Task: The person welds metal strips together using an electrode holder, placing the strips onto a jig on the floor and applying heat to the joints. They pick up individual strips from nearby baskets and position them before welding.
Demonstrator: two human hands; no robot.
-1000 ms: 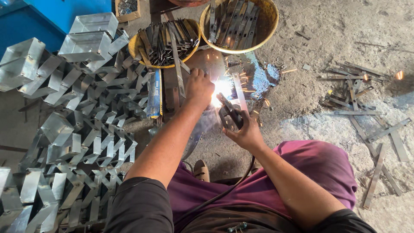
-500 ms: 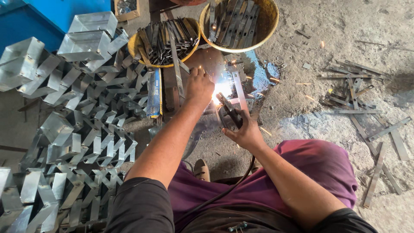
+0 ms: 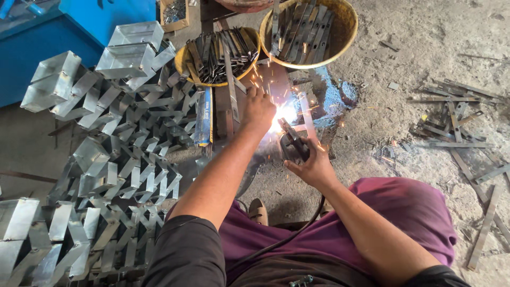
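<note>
The work took place on a dusty concrete floor, the person seated low with purple-clad knees at six o'clock of the view.

Nearest the body, the right hand was closed around the dark handle of a welding holder, its black cable running back toward six o'clock. The holder's tip pointed to eleven o'clock, into a bright arc throwing sparks.

The left hand lay just beyond, at ten o'clock from the arc, fingers curled and pressed down on a narrow flat metal strip. How tightly they gripped could not be determined against the glare. The strip's long axis ran roughly twelve to six, and the arc sat between the two hands, nearer the left.

At nine o'clock stood a large stack of folded bright metal brackets. Farther off, at twelve o'clock, two yellow tubs held dark strips. Loose strips lay scattered at three o'clock.
</note>
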